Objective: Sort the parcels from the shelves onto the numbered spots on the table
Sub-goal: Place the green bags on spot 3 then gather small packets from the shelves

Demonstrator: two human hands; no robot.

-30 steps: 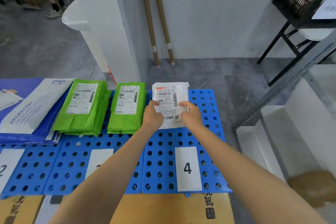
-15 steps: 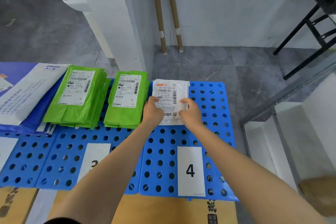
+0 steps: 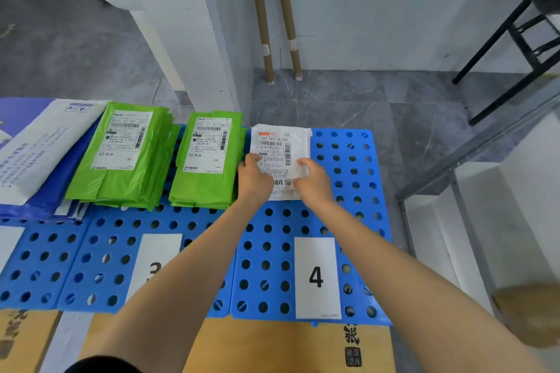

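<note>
We find the parcel [image 3: 281, 145] lying flat on the table [image 3: 343, 151], at 12 o'clock from label 4 [image 3: 316, 277], with green parcels [image 3: 209, 178] at its 9 o'clock. Our left hand [image 3: 254, 180] and right hand [image 3: 313, 184] each pinch its near edge.

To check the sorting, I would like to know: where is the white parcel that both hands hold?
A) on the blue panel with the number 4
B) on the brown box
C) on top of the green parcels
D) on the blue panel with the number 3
A: the white parcel sits at the far end of the blue panel that carries the label 4. The left hand and right hand hold its near corners.
</note>
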